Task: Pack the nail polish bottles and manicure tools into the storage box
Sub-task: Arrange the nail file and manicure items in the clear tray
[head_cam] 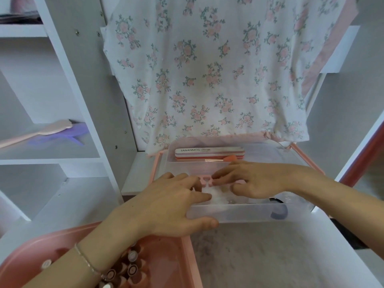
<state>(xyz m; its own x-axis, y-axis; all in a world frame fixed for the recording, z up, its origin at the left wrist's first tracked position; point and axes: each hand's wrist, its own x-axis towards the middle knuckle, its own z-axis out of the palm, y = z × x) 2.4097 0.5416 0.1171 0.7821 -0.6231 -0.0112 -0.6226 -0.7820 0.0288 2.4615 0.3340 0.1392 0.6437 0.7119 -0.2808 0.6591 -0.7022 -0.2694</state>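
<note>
A clear plastic tray (239, 214) sits on the white desk in front of me. Its far compartment holds pink-and-white nail files (208, 152) and a thin tool with a coral tip (226, 158). Both hands reach into the near compartment. My left hand (166, 202) has its thumb on the tray's front wall and its fingers on something white inside. My right hand (257, 180) pinches a pink toe separator (207, 181) with its fingertips. A pink storage box (166, 265) at the lower left holds several nail polish bottles (131, 267).
A floral cloth (207, 69) hangs behind the tray. White shelves at the left carry a pink brush (41, 132) and a purple object (68, 135). A dark round thing (279, 213) lies at the tray's right end. Grey desk surface (270, 256) spreads below the tray.
</note>
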